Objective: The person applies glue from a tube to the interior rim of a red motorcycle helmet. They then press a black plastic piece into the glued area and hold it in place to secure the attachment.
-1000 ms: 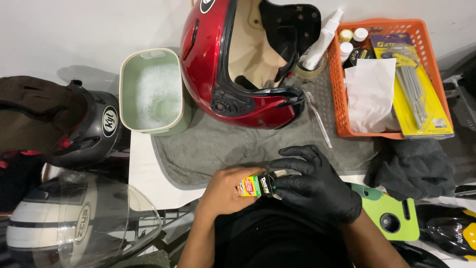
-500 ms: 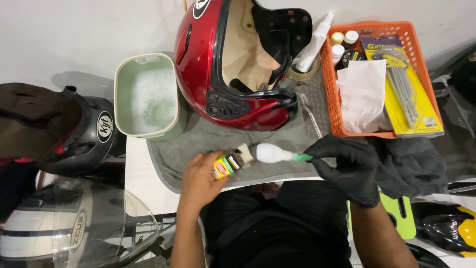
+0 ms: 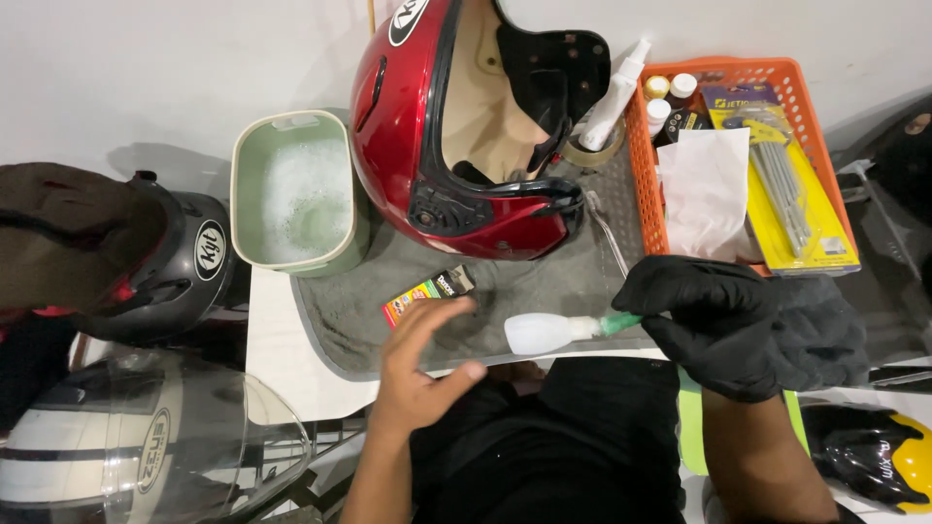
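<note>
Brush (image 3: 558, 332) sits at lower centre of the frame, over the near edge of the grey towel (image 3: 485, 291): white head pointing left, green handle pinched in your gloved right hand (image 3: 714, 320), whose grip is closed around that handle. Your bare left hand (image 3: 427, 359) hovers just left of the brush head, its grip wide, fingers spread, holding nothing. Just above its fingertips a small colourful tube (image 3: 427, 289) lies on the towel. Behind it, the red helmet (image 3: 466, 126) rests on its side at upper centre. The green tub (image 3: 291, 199) of foamy water stands left of it, the orange basket (image 3: 738, 155) at upper right.
</note>
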